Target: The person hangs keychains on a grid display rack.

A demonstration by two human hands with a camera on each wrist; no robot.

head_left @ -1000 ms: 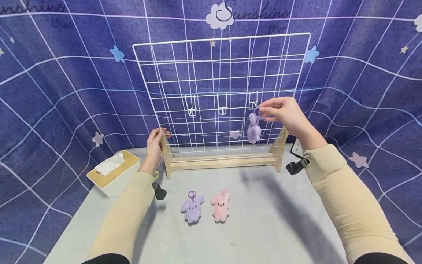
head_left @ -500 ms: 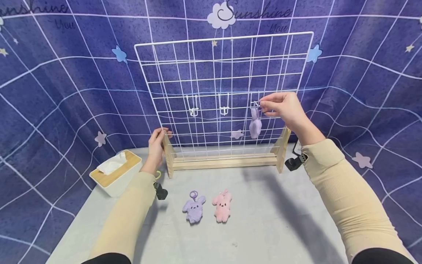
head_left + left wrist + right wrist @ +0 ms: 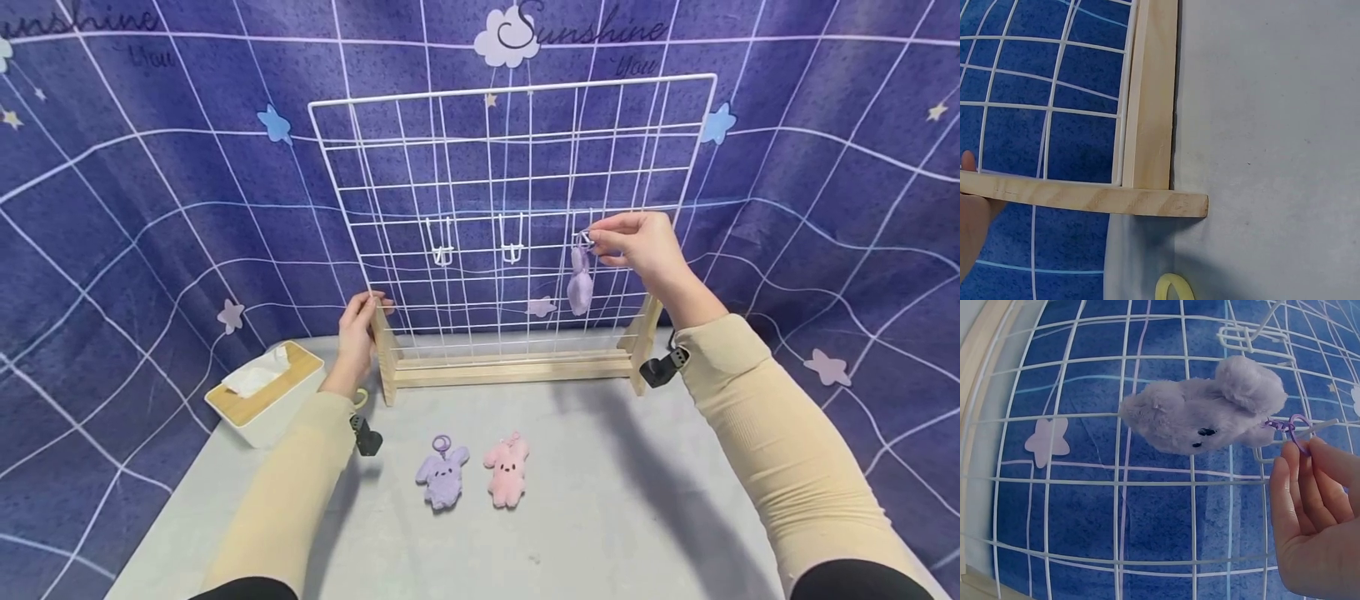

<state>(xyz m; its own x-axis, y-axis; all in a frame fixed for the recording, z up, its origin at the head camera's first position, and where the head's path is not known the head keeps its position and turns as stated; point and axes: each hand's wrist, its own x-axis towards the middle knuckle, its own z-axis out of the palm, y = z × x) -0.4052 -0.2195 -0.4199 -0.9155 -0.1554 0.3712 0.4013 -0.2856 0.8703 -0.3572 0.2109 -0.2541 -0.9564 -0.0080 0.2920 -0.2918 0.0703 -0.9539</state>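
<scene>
My right hand (image 3: 645, 250) pinches the purple key ring (image 3: 1300, 439) of a lilac plush bunny keychain (image 3: 580, 287). In the right wrist view the ring is at the prong of a white wire hook (image 3: 1327, 424), and the bunny (image 3: 1200, 415) hangs in front of the grid. My left hand (image 3: 356, 333) grips the wooden side post (image 3: 385, 354) of the white wire grid rack (image 3: 510, 179); its fingertips reach behind the post. Two more white hooks, a left one (image 3: 442, 252) and a middle one (image 3: 512, 250), hang on the same grid row with nothing on them.
A purple bunny keychain (image 3: 442, 477) and a pink one (image 3: 507, 471) lie face up on the grey table (image 3: 600, 517). At the left stands a tissue box (image 3: 266, 392) with a wooden lid. A small yellow loop (image 3: 1174, 286) lies near the rack's left foot.
My right hand has brought the bunny's ring up and in to the right hook, so the bunny hangs a little higher. My left hand stays on the post.
</scene>
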